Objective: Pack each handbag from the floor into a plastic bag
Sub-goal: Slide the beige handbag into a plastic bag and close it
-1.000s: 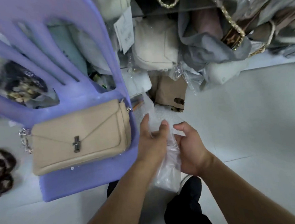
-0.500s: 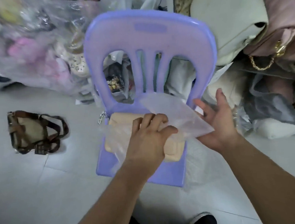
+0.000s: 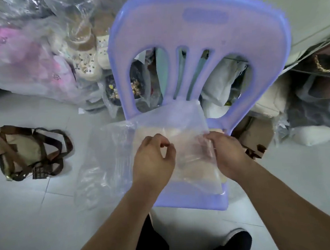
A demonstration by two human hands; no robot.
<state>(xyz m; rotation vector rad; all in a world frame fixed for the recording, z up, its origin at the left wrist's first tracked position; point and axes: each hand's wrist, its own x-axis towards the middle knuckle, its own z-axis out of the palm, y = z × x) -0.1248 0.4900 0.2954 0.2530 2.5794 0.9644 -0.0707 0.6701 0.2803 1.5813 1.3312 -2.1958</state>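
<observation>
A purple chair (image 3: 196, 29) stands on pale floor tiles (image 3: 39, 223) among bagged goods. Both hands, left (image 3: 153, 161) and right (image 3: 227, 155), pinch a plastic bag (image 3: 111, 158) over the beige handbag (image 3: 195, 173) on the seat. A brown bag (image 3: 24, 151) lies left.

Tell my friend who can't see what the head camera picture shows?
Two hands, left hand and right hand, hold a clear plastic bag over a beige handbag on a purple chair. A brown-strapped handbag lies on the floor.

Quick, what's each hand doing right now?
Left hand: closed, pinching the plastic bag.
Right hand: closed, gripping the same plastic bag.
</observation>
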